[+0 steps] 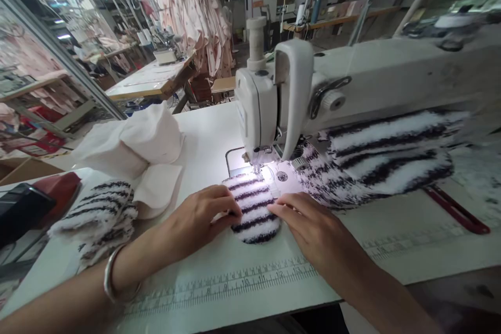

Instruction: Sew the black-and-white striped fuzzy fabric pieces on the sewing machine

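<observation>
A small rounded piece of fluffy black-and-white striped fabric (256, 219) lies flat under the needle area of a white sewing machine (256, 109). My left hand (201, 219), with a bangle on its wrist, has its fingers curled together on the piece's left edge. At the right edge, my right hand (309, 219) pinches the fabric between thumb and fingers. The machine's lamp brightens the far end of the piece, which sits at the presser foot (257, 169).
More striped fabric (391, 162) is heaped under the machine arm, beside a dark red-handled tool (457, 211). Left are white fabric stacks (152, 133), folded striped pieces (104, 211) and a dark phone-like object (25, 209). A printed ruler (245, 284) runs along the table's front.
</observation>
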A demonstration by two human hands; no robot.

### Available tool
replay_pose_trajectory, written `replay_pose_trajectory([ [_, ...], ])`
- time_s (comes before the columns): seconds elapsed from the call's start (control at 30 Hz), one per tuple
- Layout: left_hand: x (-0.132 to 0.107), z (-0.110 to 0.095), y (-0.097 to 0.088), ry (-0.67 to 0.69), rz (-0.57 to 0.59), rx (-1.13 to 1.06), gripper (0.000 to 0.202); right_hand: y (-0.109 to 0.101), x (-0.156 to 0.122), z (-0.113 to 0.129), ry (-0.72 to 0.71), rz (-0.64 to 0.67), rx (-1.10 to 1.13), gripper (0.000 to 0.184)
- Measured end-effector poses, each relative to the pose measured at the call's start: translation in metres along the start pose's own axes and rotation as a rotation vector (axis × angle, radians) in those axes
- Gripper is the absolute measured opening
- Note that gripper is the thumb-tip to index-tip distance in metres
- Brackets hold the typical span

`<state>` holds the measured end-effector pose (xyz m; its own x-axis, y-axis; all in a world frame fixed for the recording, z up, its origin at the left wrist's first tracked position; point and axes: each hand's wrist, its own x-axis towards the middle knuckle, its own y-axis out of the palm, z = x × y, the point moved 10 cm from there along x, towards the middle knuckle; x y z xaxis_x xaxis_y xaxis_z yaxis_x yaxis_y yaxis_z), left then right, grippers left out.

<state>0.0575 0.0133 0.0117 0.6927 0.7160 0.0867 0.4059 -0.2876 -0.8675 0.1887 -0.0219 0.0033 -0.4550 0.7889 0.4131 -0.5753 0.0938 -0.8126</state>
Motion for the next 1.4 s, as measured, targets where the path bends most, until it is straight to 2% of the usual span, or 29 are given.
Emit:
replay_pose_trajectory([
  [0.1, 0.002, -0.001, 0.008, 0.048, 0.007, 0.010, 0.006, 0.007, 0.006, -0.001, 0.013, -0.003, -0.013, 0.035],
  [0.23, 0.003, -0.003, 0.003, 0.055, -0.005, 0.019, 0.009, 0.005, 0.011, -0.001, 0.040, -0.035, -0.017, 0.029],
  [0.47, 0.002, -0.003, 0.000, 0.066, 0.020, 0.079, 0.006, -0.004, 0.003, 0.004, 0.042, -0.055, -0.022, 0.035],
  [0.57, 0.003, -0.015, -0.011, 0.084, -0.056, 0.134, 0.011, -0.008, -0.009, 0.014, 0.014, -0.066, -0.042, 0.040],
  [0.63, 0.004, -0.029, -0.014, 0.141, -0.078, 0.143, 0.016, -0.007, -0.021, 0.027, -0.022, -0.084, -0.131, 0.042],
  [0.73, 0.005, -0.050, 0.000, 0.274, 0.018, 0.139, 0.023, 0.002, -0.036, 0.048, -0.060, -0.127, -0.323, 0.046],
  [0.8, 0.004, -0.054, 0.013, 0.315, 0.099, 0.136, 0.024, 0.010, -0.041, 0.056, -0.047, -0.134, -0.391, 0.046],
  [0.87, 0.004, -0.051, 0.021, 0.315, 0.139, 0.125, 0.024, 0.016, -0.042, 0.059, -0.017, -0.142, -0.410, 0.043],
  [0.97, 0.004, -0.046, 0.022, 0.313, 0.137, 0.100, 0.023, 0.021, -0.041, 0.058, 0.016, -0.158, -0.400, 0.039],
  [1.13, 0.011, -0.041, 0.019, 0.306, 0.130, 0.088, 0.023, 0.016, -0.035, 0.051, 0.033, -0.253, -0.369, 0.048],
  [1.3, 0.020, -0.029, 0.015, 0.295, 0.071, 0.093, 0.023, 0.018, -0.017, 0.038, 0.077, -0.201, -0.368, 0.049],
  [1.4, 0.023, -0.023, 0.009, 0.315, -0.003, 0.127, 0.023, 0.019, -0.007, 0.033, 0.075, -0.163, -0.367, 0.049],
])
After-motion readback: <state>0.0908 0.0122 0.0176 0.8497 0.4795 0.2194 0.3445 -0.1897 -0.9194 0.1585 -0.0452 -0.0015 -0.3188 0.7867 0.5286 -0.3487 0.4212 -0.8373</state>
